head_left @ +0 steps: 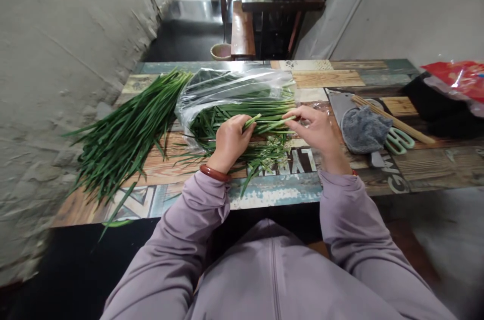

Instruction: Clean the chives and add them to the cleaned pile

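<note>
Evidently, two hands are facing each other above one table (442, 164); the left hand (232, 141) is holding a few stalks (254, 120) in tightly curled fingers, pale ends poking past the thumb; the right hand (315, 131) is holding thumb and forefinger narrow, pinching thin stalk ends, though how many, I cannot tell; one clear bag (242, 80) is lying just beyond the fingers, holding uncounted greens (260, 107); one loose pile (132, 128) is spreading left of the left fingers, while scraps (270, 153) are lying between and nearer than both hands; one bangle (215, 173) is circling the left wrist; right of the right fingers, one cloth (365, 128) is resting beside wooden sticks (410, 127) and one pair of scissors (399, 142); farther right, one red packet (459, 78) is lying by something black (440, 108); near the right fingers, upside-down print (301, 161) is showing L and Y; beyond the scissors, toward the wearer, large letters (395, 174) are reading G and seemingly W or M.
</note>
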Action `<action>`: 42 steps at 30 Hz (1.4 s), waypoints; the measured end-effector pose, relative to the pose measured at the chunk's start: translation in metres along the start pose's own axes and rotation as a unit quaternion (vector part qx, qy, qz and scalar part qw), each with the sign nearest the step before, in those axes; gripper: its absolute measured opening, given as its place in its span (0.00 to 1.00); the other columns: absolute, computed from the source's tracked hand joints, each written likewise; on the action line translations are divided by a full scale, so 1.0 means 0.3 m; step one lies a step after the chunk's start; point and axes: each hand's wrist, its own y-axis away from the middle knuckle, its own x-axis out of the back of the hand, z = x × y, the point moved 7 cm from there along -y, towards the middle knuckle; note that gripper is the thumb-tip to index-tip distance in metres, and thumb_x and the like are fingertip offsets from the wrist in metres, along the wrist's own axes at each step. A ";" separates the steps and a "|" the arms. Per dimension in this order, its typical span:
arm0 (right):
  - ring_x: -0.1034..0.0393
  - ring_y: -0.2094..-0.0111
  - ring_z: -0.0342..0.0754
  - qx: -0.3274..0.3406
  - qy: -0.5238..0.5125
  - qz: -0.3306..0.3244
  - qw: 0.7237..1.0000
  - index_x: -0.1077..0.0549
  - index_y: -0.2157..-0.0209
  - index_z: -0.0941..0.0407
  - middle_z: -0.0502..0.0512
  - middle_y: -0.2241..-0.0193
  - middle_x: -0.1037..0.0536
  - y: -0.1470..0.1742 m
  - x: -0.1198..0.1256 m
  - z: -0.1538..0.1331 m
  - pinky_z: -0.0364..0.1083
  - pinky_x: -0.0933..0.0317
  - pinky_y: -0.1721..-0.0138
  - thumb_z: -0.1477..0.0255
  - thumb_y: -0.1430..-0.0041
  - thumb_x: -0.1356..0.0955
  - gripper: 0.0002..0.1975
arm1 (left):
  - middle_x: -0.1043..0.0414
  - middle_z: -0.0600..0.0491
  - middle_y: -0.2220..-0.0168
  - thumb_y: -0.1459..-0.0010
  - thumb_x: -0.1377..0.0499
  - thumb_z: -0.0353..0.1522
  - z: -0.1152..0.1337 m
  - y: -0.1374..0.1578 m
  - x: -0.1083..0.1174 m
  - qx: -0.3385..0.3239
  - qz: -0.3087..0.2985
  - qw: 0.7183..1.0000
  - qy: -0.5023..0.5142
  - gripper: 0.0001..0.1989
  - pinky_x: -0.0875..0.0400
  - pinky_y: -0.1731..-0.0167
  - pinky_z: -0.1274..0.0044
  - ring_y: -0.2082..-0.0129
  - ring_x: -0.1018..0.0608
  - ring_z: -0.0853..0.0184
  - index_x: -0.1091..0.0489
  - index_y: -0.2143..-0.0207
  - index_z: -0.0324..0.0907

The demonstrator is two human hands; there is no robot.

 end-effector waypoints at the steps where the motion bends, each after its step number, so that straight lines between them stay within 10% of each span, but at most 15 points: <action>1: 0.26 0.65 0.48 0.000 -0.005 0.008 1.000 0.20 0.65 0.53 0.53 0.66 0.18 0.001 -0.002 -0.002 0.47 0.33 0.63 0.69 0.43 0.29 0.05 | 0.22 0.49 0.65 0.36 0.46 0.36 0.000 0.000 0.001 -0.001 0.005 1.000 0.010 0.11 0.34 0.64 0.76 0.64 0.23 0.64 0.25 0.66 0.41; 15: 0.26 0.63 0.49 0.029 -0.026 0.042 0.998 0.21 0.69 0.52 0.52 0.68 0.19 0.002 -0.017 -0.036 0.48 0.32 0.61 0.70 0.44 0.30 0.03 | 0.22 0.51 0.65 0.38 0.43 0.33 0.074 0.007 -0.007 -0.038 0.015 0.996 0.081 0.06 0.33 0.64 0.76 0.64 0.22 0.66 0.27 0.65 0.42; 27: 0.34 0.73 0.42 -0.097 -0.136 0.081 0.983 0.21 0.66 0.54 0.49 0.72 0.23 -0.001 -0.041 0.146 0.43 0.40 0.70 0.63 0.44 0.29 0.10 | 0.32 0.54 0.73 0.39 0.47 0.31 0.033 -0.006 0.072 -0.017 0.025 0.999 0.018 0.08 0.40 0.69 0.76 0.71 0.30 0.67 0.37 0.73 0.43; 36: 0.37 0.74 0.41 -0.139 -0.169 0.111 0.969 0.23 0.69 0.56 0.47 0.77 0.28 -0.002 -0.063 0.179 0.42 0.42 0.71 0.58 0.47 0.28 0.14 | 0.32 0.57 0.76 0.39 0.41 0.35 0.160 0.053 0.008 -0.147 -0.235 0.959 0.062 0.13 0.42 0.73 0.78 0.76 0.31 0.71 0.34 0.76 0.42; 42: 0.37 0.75 0.41 -0.131 -0.171 0.114 0.970 0.24 0.71 0.56 0.47 0.77 0.27 -0.001 -0.063 0.166 0.42 0.42 0.72 0.57 0.47 0.28 0.15 | 0.23 0.52 0.66 0.40 0.40 0.31 0.144 0.063 -0.041 -0.141 -0.193 0.971 -0.016 0.03 0.39 0.71 0.77 0.67 0.23 0.66 0.27 0.68 0.44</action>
